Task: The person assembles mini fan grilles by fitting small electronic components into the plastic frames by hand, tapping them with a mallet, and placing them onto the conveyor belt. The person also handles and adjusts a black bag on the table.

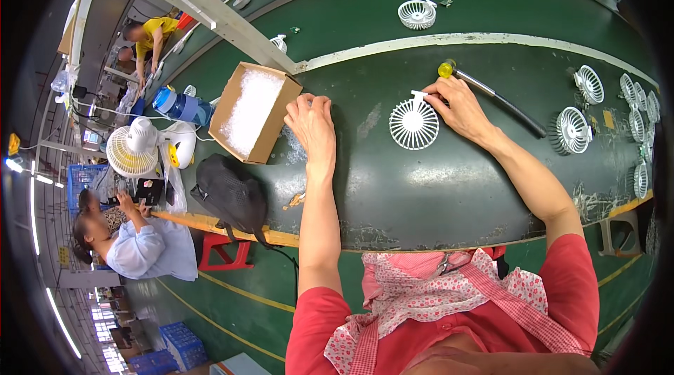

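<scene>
A white fan cage (414, 124) with radial ribs lies on the dark green worktable (393, 199). Thumb and fingers of my right hand (460, 105) pinch the short stem at its upper edge. My left hand (312, 122) is beside a cardboard box (275, 119) filled with small clear-white pieces (253, 105). Its fingers are curled together, and whatever they may hold is too small to make out. Just beyond my right hand lies a hammer with a yellow head (445, 70) and a dark handle.
Several more fan cages (572, 129) lie at the right. Another cage (417, 14) sits on the green conveyor belt (351, 7) beyond. A black bag (228, 189), a desk fan (133, 147) and a blue bottle (179, 105) stand left. Co-workers (144, 245) sit farther left.
</scene>
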